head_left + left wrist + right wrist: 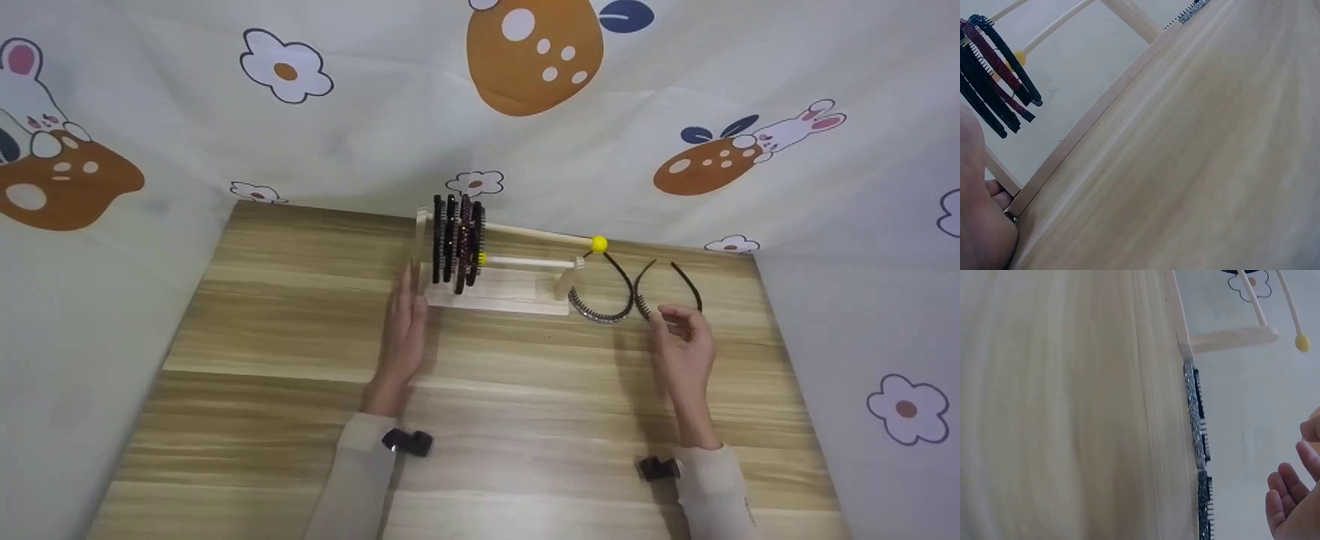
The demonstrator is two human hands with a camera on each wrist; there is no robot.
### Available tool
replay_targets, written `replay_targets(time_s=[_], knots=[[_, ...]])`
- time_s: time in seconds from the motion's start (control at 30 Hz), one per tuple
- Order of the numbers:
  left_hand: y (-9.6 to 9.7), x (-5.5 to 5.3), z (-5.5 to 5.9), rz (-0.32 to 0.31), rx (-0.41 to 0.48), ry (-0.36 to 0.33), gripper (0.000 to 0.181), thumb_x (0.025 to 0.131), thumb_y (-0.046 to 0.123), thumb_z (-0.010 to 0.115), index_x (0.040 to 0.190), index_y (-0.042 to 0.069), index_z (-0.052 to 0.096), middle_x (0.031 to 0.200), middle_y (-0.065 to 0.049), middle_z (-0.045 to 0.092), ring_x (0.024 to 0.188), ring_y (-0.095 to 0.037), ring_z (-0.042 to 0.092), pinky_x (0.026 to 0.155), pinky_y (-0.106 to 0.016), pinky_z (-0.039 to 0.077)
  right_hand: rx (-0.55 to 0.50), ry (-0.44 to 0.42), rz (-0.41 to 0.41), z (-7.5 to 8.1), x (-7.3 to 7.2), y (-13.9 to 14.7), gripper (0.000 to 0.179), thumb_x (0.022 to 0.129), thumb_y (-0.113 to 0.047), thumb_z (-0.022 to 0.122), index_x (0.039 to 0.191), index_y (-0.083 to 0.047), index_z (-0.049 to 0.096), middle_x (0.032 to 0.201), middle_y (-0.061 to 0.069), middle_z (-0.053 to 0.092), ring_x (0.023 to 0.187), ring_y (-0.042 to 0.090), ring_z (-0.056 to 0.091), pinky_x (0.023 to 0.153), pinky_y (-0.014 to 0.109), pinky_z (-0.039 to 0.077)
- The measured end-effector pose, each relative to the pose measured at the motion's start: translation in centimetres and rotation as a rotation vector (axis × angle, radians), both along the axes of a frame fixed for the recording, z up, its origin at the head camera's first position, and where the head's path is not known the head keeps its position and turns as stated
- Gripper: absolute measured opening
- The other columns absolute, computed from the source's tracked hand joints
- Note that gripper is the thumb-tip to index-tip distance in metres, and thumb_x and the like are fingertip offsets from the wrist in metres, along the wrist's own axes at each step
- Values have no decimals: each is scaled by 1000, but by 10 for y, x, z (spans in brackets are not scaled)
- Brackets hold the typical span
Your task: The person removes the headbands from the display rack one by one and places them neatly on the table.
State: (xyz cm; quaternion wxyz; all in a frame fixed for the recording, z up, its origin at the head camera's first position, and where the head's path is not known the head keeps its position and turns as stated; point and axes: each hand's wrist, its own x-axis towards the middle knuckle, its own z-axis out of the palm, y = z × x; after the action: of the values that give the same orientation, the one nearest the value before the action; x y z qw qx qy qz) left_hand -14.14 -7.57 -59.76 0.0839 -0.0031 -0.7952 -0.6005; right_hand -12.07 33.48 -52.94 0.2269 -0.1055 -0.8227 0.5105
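A light wooden rack (pixel 502 300) stands near the table's back edge, with several black and dark red toothed headbands (pixel 450 244) hung at its left end. My left hand (pixel 405 330) touches that end of the rack with its fingers straight. Two headbands lie on the table to the right: a glittery headband (pixel 604 318) beside the rack and a dark headband (pixel 694 285) farther right. Above the farther one hovers my right hand (pixel 686 349), its fingers loosely bent. In the right wrist view, the right hand (pixel 1297 506) is apart from both glittery headbands and holds nothing visible.
One rack rod ends in a yellow ball (pixel 598 244) that juts out past the right side. A patterned cloth (pixel 375 135) hangs right behind the wood-grain table (pixel 525 420) and along its sides. Each wrist wears a small black camera (pixel 409 441).
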Motion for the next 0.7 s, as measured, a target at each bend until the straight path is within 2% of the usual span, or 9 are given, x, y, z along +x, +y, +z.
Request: replay_targets(time_s=[0.2, 0.47, 0.7], knots=[[0, -1, 0, -6, -8, 15, 79, 118, 62, 26, 179, 12, 15, 184, -20, 15, 168, -49, 15, 130, -80, 11, -55, 44, 53, 0, 0, -15, 17, 103, 1, 77, 117, 8, 73, 115, 14, 73, 98, 5, 67, 89, 18, 54], [0, -2, 1, -16, -7, 24, 76, 119, 59, 25, 179, 15, 14, 186, -15, 13, 169, -46, 14, 129, -80, 10, -59, 70, 82, 5, 2, -33, 14, 102, 1, 78, 114, 9, 75, 109, 7, 76, 98, 4, 68, 86, 17, 53], [0, 0, 3, -11, 0, -10, 69, 121, 50, 29, 179, 15, 15, 186, -17, 11, 169, -48, 11, 128, -82, 9, -145, 110, 148, 8, 3, -43, 15, 101, 5, 77, 114, 11, 75, 106, 11, 76, 95, 10, 67, 82, 20, 52]])
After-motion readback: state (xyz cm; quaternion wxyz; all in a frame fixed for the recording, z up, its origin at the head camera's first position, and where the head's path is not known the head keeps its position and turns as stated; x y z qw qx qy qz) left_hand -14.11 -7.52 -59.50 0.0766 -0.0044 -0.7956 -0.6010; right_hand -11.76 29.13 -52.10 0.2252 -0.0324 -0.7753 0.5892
